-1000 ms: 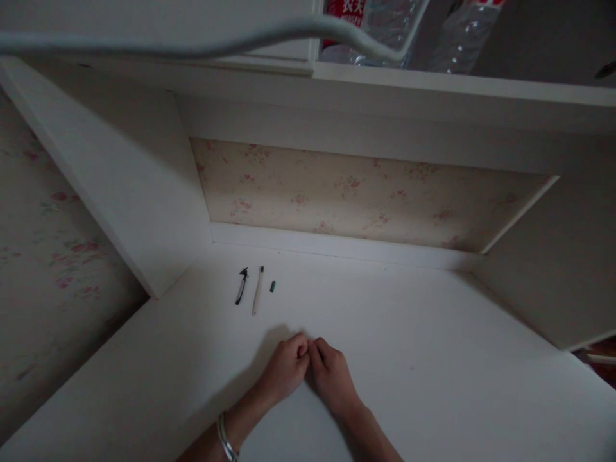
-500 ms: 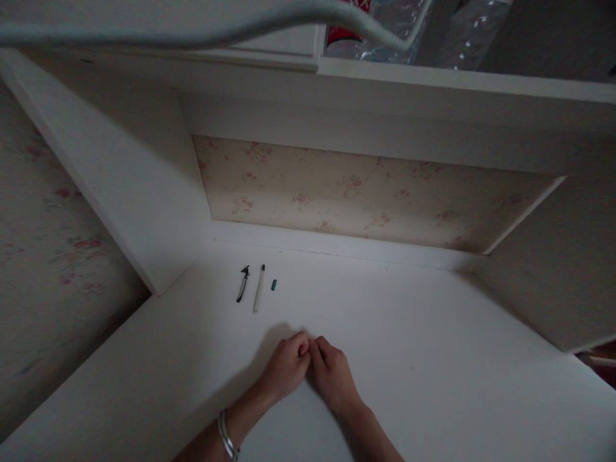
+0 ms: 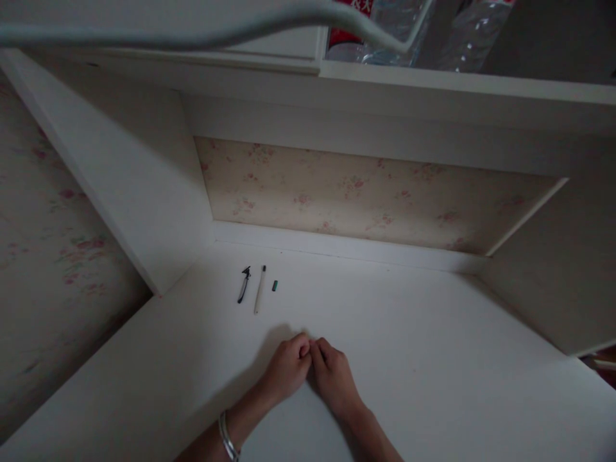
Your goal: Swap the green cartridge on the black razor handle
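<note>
My left hand (image 3: 289, 362) and my right hand (image 3: 333, 375) are both closed into fists on the white desktop (image 3: 433, 333). Their thumbs and knuckles meet at the front middle, and nothing shows in either one. A silver bangle (image 3: 227, 436) circles my left wrist. Beyond my left hand, three small things lie in a row. The leftmost is a dark razor-like tool (image 3: 244, 287). Beside it is a slim white toothbrush (image 3: 260, 290) with a dark head at its far end. The rightmost is a short green and black piece (image 3: 274, 285), too small to identify.
A white side panel (image 3: 129, 167) stands at the left and a grey panel (image 3: 553, 269) at the right. Flowered wallpaper (image 3: 337, 192) covers the back. Overhead runs a shelf (image 3: 457, 77) with clear plastic bottles (image 3: 474, 35), and a pale curved bar (image 3: 192, 35) crosses above.
The view has shifted very slightly. My hands and the three small things stay where they were.
</note>
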The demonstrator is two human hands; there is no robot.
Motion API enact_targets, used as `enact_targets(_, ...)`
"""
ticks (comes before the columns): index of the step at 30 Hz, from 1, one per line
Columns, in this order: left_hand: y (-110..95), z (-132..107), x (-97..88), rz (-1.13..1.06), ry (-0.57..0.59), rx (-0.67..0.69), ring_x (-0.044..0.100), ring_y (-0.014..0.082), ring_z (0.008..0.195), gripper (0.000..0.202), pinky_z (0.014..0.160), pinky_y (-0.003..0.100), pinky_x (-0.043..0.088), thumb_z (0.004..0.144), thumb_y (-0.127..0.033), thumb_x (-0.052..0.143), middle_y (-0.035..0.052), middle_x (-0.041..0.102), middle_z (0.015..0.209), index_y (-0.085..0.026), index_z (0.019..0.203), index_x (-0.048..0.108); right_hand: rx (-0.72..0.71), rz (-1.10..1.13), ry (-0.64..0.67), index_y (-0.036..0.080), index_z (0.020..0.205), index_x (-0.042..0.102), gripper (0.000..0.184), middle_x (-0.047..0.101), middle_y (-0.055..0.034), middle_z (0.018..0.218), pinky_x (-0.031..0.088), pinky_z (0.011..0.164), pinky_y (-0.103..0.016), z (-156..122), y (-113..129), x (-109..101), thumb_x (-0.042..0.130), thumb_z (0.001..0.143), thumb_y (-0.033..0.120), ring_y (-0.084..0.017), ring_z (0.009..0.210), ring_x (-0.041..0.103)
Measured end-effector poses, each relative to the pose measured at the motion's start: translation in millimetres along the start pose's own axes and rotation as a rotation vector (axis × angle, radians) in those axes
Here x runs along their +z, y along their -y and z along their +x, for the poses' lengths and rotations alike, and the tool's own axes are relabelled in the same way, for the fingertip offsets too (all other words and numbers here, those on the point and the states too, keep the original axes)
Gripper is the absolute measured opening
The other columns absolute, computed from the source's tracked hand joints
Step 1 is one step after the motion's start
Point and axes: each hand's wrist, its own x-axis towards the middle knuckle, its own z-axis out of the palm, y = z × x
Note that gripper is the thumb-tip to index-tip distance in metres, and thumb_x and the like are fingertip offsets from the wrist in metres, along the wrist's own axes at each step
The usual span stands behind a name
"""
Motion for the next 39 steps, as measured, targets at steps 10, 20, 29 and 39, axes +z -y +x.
enact_targets(10, -0.1, -0.7, -0.5, 0.003, 0.003, -0.009, 0.033, 0.0104, 0.053, 0.018, 0.051, 0.025, 0.019, 0.072, -0.010, 0.039, -0.0065, 0.033, 0.053, -0.020, 0.060, 0.030, -0.017, -0.010, 0.007, 0.020, 0.073, 0.053, 0.030, 0.058, 0.0000, 0.065, 0.034, 0.056, -0.022, -0.9, -0.4, -0.5, 0.035, 0.094, 0.031, -0.013, 0.057, 0.052)
enact_targets(20, 1.6, -0.7, 0.1, -0.025, 0.004, 0.012, 0.033, 0.0106, 0.054, 0.018, 0.051, 0.025, 0.020, 0.071, -0.009, 0.038, -0.0063, 0.032, 0.054, -0.020, 0.060, 0.030, -0.011, 0.005, -0.003, 0.021, 0.073, 0.051, 0.029, 0.057, 0.0011, 0.064, 0.033, 0.056, -0.021, -1.3, -0.4, 0.7, 0.035, 0.095, 0.031, -0.013, 0.058, 0.052)
enact_targets(29, -0.1, -0.2, -1.0, -0.021, 0.010, -0.007, 0.032, 0.0102, 0.053, 0.018, 0.050, 0.025, 0.020, 0.071, -0.010, 0.039, -0.0067, 0.032, 0.053, -0.020, 0.059, 0.030, -0.014, -0.002, -0.011, 0.020, 0.072, 0.052, 0.030, 0.058, 0.0008, 0.064, 0.033, 0.056, -0.021, -0.3, 1.7, -0.2, 0.035, 0.094, 0.031, -0.013, 0.056, 0.052)
enact_targets(39, 0.6, -1.0, -0.5, -0.008, 0.006, -0.004, 0.032, 0.0104, 0.053, 0.019, 0.051, 0.025, 0.019, 0.072, -0.010, 0.039, -0.0066, 0.032, 0.053, -0.020, 0.060, 0.029, 0.007, 0.004, -0.029, 0.021, 0.071, 0.053, 0.031, 0.058, 0.0005, 0.062, 0.034, 0.054, -0.022, -1.0, 2.4, -0.1, 0.035, 0.094, 0.033, -0.013, 0.055, 0.051)
